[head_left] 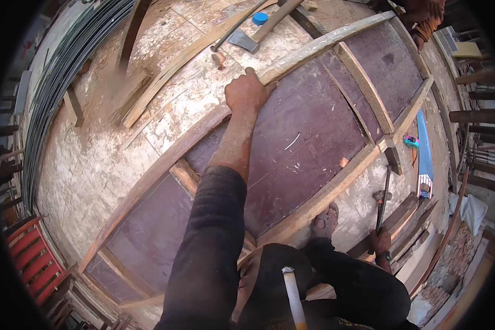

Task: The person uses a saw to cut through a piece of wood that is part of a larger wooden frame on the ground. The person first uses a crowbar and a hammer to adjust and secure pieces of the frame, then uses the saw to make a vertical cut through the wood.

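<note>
A long panel of dark reddish-brown sheet (308, 126), framed and crossed by wooden battens, lies slantwise on the floor. My left hand (247, 91) reaches across it, with its fingers closed over the far rail of the wooden frame (201, 129). Beside my right knee, my right hand (380, 242) is wrapped round a long dark metal bar (380, 214), which stands nearly upright. The bar's upper end is by a short wood block (392, 159) at the frame's near rail. A small wood chip (344, 162) lies near that rail.
Beyond the panel lie an axe (253, 39), a blue cap (259, 18) and long wood strips. Bundled rods (55, 93) curve along the left. A tape measure (411, 141), a blue handsaw (425, 154) and timber lie right. Another person's hand (426, 14) is top right; a cigarette (293, 297) shows low.
</note>
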### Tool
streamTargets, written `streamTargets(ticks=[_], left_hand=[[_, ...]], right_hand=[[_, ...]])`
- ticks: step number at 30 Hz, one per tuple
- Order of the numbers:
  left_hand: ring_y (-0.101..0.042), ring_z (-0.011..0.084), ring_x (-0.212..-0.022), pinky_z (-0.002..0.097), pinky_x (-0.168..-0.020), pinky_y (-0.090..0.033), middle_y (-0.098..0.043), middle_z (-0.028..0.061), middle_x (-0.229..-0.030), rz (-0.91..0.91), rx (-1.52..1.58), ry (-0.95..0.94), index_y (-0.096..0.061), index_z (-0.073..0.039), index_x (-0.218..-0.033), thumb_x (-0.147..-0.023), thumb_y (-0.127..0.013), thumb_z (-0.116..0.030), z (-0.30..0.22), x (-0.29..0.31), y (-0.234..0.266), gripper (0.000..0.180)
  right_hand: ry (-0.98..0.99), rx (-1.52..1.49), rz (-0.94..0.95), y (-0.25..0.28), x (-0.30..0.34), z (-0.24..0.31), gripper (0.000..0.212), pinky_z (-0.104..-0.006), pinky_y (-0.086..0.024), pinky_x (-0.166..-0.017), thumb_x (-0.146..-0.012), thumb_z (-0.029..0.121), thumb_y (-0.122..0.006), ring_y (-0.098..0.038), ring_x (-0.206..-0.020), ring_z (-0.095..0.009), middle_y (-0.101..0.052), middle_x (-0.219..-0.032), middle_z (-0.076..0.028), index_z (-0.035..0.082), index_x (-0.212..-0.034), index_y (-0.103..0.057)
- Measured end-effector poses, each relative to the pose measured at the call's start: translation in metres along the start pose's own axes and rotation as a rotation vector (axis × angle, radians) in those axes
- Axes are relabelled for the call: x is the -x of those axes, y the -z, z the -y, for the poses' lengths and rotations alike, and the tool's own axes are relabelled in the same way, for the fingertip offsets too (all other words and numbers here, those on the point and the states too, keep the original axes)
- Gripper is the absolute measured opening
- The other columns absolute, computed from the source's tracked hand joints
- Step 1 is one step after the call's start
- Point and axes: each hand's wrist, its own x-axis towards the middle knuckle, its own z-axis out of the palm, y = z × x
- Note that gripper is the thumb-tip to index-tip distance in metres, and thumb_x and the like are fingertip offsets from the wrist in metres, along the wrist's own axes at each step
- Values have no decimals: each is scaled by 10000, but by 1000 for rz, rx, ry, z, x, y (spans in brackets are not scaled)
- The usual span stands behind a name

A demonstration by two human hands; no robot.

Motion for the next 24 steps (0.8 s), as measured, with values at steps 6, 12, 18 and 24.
streamTargets(ticks=[6, 12, 18, 24], left_hand=[[-743, 400, -910, 489, -794, -582, -749, 236, -948, -30, -126, 10, -661, -19, -1132, -807, -649, -784, -15, 4, -10, 831], [-731, 426, -958, 501, -841, -565, -746, 261, -973, -109, -276, 5, -644, -9, -1262, -830, -629, -757, -23, 8, 0, 863], [-718, 437, -1000, 512, -882, -544, -740, 277, -1006, -37, -289, 54, -619, -2, -1321, -829, -625, -753, -29, 7, -7, 898], [-721, 451, -952, 512, -857, -552, -736, 285, -966, -22, -315, 121, -620, -2, -1299, -819, -653, -743, -21, 1, -2, 883]], right_hand=[[251, -187, -318, 12, -11, 30, 465, -497, -514, -839, -886, 318, -749, -641, -976, -405, -630, -1108, -208, 5, -1192, -589], [412, -722, 26, 13, -44, 105, 468, -393, -523, -820, -960, 396, -700, -648, -921, -263, -644, -1077, -152, 13, -1198, -576], [116, -1441, 236, 27, -124, 149, 609, -362, -539, -867, -1039, 532, -544, -629, -994, -196, -606, -1176, -123, 28, -1370, -457], [92, -1701, 416, 44, -173, 196, 878, -502, -375, -1127, -997, 727, -420, -509, -1329, -334, -499, -1486, -204, 57, -1560, -347]])
